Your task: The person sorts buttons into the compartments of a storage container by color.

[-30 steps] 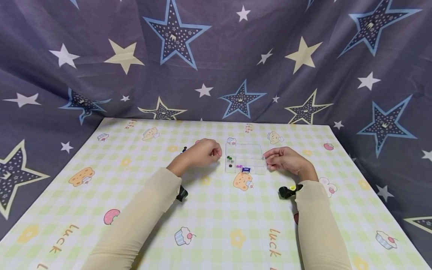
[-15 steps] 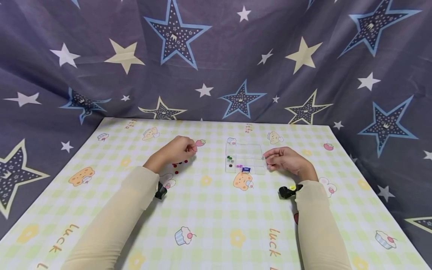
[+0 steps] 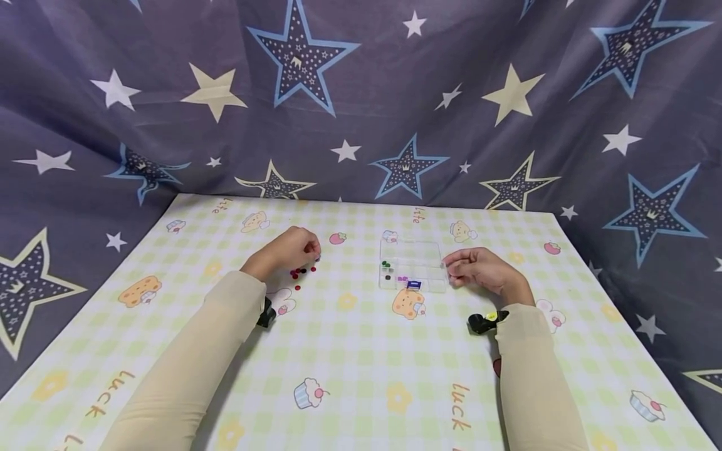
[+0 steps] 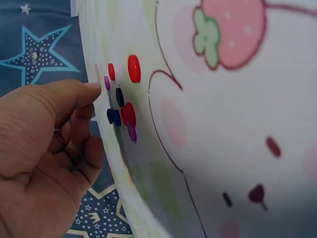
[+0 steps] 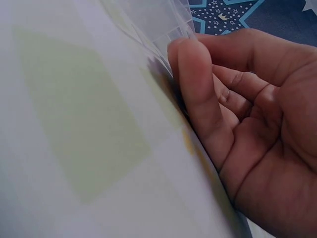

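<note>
My left hand [image 3: 290, 247] is low over a loose group of small round pieces at the left of the table. In the left wrist view its fingers are loosely bent, with a fingertip beside a purple piece [image 4: 107, 83] and nothing visible in its grasp. Red pieces [image 4: 133, 68], dark blue pieces [image 4: 114, 117] and a black piece [image 4: 120, 97] are grouped there. My right hand [image 3: 485, 270] pinches the right edge of a clear compartment box [image 3: 414, 250] between thumb and fingers. Inside the box's left compartments are green pieces [image 3: 386, 264], a dark piece [image 3: 387, 277] and magenta pieces [image 3: 402, 279].
A blue label [image 3: 413, 285] sits at the box's front edge. The checked tablecloth [image 3: 350, 351] has printed cartoons. Behind the table's far edge hangs a star-patterned curtain [image 3: 361, 94]. Each wrist wears a small black camera [image 3: 484, 322].
My left hand has moved left from beside the box to the loose pieces, then settled there with its fingers lower. The right hand stays at the box edge. The head view has shifted slightly.
</note>
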`<state>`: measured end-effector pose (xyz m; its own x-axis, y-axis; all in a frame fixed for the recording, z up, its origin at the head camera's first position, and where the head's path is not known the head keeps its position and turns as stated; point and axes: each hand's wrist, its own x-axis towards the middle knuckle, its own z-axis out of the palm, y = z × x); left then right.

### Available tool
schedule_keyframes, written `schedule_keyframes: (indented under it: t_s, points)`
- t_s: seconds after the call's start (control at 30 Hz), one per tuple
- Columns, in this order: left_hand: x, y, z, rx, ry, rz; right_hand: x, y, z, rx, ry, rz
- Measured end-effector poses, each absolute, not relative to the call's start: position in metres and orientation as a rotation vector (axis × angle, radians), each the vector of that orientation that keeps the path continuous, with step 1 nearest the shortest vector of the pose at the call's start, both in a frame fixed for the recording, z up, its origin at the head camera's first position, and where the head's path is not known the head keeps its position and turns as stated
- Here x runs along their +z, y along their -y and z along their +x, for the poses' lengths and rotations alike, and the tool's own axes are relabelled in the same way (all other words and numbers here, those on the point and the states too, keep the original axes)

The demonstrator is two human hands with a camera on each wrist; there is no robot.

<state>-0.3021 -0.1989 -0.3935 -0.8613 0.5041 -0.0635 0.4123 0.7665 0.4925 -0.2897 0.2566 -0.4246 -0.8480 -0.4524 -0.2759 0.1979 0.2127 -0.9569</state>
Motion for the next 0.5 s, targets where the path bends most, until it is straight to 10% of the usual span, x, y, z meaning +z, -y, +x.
schedule_keyframes:
  t_s: [0.5]
  points:
    - [-0.3961, 0.1990, -0.3069, 0.632, -2.747, 0.718, -0.4225, -0.2569, -0.2878, -1.681, -1.980, -0.214]
